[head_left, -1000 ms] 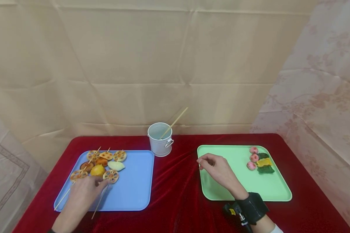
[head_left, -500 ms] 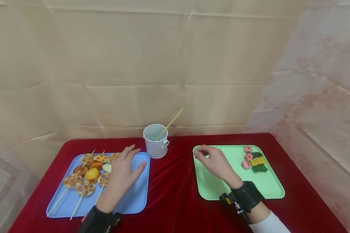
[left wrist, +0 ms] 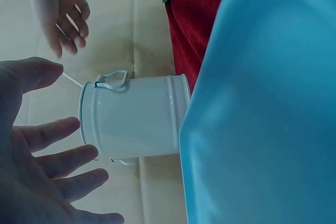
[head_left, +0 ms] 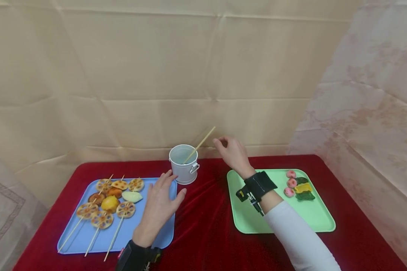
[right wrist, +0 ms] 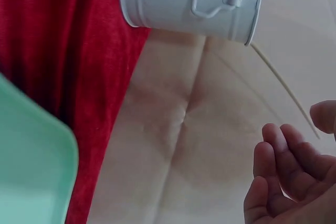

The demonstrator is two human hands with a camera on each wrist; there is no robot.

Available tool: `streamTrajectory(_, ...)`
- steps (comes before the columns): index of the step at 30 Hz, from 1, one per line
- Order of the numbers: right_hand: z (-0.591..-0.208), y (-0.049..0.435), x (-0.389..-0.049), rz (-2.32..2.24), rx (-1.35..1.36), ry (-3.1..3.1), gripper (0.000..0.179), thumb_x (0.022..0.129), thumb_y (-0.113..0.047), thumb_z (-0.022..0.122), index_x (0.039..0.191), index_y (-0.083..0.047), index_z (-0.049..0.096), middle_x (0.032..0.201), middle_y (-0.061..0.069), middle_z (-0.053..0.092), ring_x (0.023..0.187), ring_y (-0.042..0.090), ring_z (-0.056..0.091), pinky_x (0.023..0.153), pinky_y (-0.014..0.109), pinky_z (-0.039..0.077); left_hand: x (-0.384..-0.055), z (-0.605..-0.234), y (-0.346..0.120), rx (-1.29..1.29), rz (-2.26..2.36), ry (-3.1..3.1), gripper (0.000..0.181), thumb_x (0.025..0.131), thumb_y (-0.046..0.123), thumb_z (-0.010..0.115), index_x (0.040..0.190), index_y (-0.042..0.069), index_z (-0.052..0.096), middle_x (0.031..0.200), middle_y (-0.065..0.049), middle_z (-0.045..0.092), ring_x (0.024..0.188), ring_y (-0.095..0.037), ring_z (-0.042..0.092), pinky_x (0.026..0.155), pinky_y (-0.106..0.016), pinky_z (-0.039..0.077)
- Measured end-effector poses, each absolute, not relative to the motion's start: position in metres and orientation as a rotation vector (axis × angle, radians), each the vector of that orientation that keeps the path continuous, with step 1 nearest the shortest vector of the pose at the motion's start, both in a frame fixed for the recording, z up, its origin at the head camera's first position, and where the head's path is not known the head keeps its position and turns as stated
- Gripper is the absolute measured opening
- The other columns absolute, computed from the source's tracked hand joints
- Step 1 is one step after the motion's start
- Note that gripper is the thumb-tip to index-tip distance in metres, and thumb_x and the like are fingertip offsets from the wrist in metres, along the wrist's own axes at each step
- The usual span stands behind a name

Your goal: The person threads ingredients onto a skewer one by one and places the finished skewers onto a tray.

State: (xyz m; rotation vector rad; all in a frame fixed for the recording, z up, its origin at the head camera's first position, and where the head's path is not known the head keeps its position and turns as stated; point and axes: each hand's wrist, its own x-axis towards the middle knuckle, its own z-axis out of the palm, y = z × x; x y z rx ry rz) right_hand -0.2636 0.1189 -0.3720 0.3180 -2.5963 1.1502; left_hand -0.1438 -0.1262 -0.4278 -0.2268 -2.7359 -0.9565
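Observation:
A thin wooden skewer (head_left: 205,139) leans in a small white metal bucket (head_left: 183,174), its upper end sticking out to the right. My right hand (head_left: 234,154) is raised beside that end, fingers loosely bent. In the right wrist view the thumb and fingers (right wrist: 294,166) stand apart near the skewer's tip, with no grip on it. Fingers spread, my left hand (head_left: 159,209) hovers over the right part of the blue tray (head_left: 130,231), holding nothing. In the left wrist view its fingertips are near the bucket (left wrist: 136,116). Three loaded skewers lie on the blue tray, with lotus root slices (head_left: 101,219) among their pieces.
A green tray (head_left: 245,222) lies on the right, bearing pink ball-shaped pieces (head_left: 291,183) and green and yellow pieces (head_left: 303,188). Red cloth (head_left: 203,226) covers the table. A beige curtain (head_left: 156,75) hangs close behind the bucket.
My left hand has let go of the skewer on the blue tray and moved right, opening its fingers. My right hand has risen from the green tray toward the skewer in the bucket.

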Motion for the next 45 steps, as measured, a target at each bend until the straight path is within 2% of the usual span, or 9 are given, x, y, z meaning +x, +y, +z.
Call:
streamTrajectory(5,-0.367,0.108,-0.278,1.183,0.249,-2.597,0.039,0.104,-0.041,0.058,0.106,-0.007,0.077,0.089,0.008,0.071,0.082,0.024,0.060,0.071,0.035,0.046,-0.141,-0.429,-0.123,-0.207,-0.978,-2.743,0.058,0.093,0.032,0.075,0.141,0.003,0.060,0.156,-0.020,0.047,0.146,-0.041,0.039,0.116,-0.071,0.020)
streamTrajectory(10,-0.363,0.098,-0.285,1.203,0.222,-2.547,0.037,0.103,-0.037,0.060,0.090,-0.007,0.075,0.075,0.007,0.063,0.076,0.024,0.055,0.065,0.034,0.040,-0.139,-0.430,-0.123,-0.192,-0.993,-2.758,0.059,0.094,0.035,0.073,0.142,0.004,0.059,0.157,-0.019,0.046,0.147,-0.040,0.037,0.116,-0.069,0.021)
streamTrajectory(15,-0.360,0.091,-0.289,1.182,0.205,-2.519,0.034,0.101,-0.034,0.063,0.083,-0.007,0.074,0.071,0.005,0.063,0.072,0.023,0.055,0.063,0.031,0.038,-0.139,-0.429,-0.125,-0.170,-1.014,-2.751,0.059,0.094,0.035,0.073,0.142,0.004,0.059,0.157,-0.019,0.045,0.148,-0.040,0.036,0.117,-0.068,0.022)
streamTrajectory(29,-0.359,0.091,-0.290,1.143,0.222,-2.507,0.032,0.099,-0.033,0.070,0.083,-0.007,0.076,0.072,0.005,0.067,0.071,0.023,0.058,0.064,0.033,0.039,-0.139,-0.429,-0.125,-0.160,-1.053,-2.732,0.057,0.094,0.035,0.073,0.141,0.004,0.061,0.157,-0.017,0.046,0.148,-0.039,0.036,0.115,-0.064,0.029)
streamTrajectory(41,-0.356,0.087,-0.290,1.184,0.195,-2.537,0.032,0.100,-0.033,0.064,0.086,-0.006,0.075,0.073,0.007,0.066,0.072,0.025,0.056,0.063,0.033,0.039,-0.139,-0.430,-0.122,-0.164,-1.058,-2.714,0.056,0.094,0.034,0.074,0.138,0.003,0.062,0.156,-0.017,0.047,0.147,-0.039,0.037,0.116,-0.062,0.030)
streamTrajectory(45,-0.355,0.085,-0.292,1.183,0.161,-2.542,0.032,0.099,-0.031,0.063,0.081,-0.007,0.073,0.070,0.007,0.063,0.070,0.025,0.054,0.061,0.033,0.037,-0.139,-0.431,-0.121,-0.169,-1.056,-2.708,0.055,0.093,0.034,0.074,0.138,0.003,0.063,0.156,-0.018,0.047,0.147,-0.039,0.038,0.116,-0.061,0.031)
